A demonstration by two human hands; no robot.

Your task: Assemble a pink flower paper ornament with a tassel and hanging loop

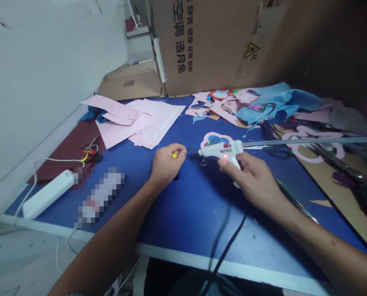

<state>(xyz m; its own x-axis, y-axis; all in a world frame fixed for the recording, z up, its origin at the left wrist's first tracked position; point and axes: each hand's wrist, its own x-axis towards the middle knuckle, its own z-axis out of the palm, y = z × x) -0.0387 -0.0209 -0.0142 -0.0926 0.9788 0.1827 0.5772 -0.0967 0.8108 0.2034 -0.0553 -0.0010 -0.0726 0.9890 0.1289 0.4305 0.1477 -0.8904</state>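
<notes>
My right hand (257,176) grips a white hot glue gun (222,150), its nozzle pointing left above the blue tabletop (189,205). A long translucent glue stick (294,142) juts from the gun's back, and a small light glows on its body. Opposite the nozzle, my left hand (168,162) is closed in a pinch. A small yellow piece (174,156) shows between its fingers, and a thin dark loop (188,149) sticks out at the fingertips. Just behind the gun lies a pink flower-shaped piece (204,142) with a blue, patterned middle, partly hidden by the gun.
Pink sheets (158,119) lie at the back left, near keys (92,152) and a white power strip (49,195). Pink and blue scraps (263,107) heap up at the back right before a large cardboard box (214,45). A black cord (229,246) crosses the front edge.
</notes>
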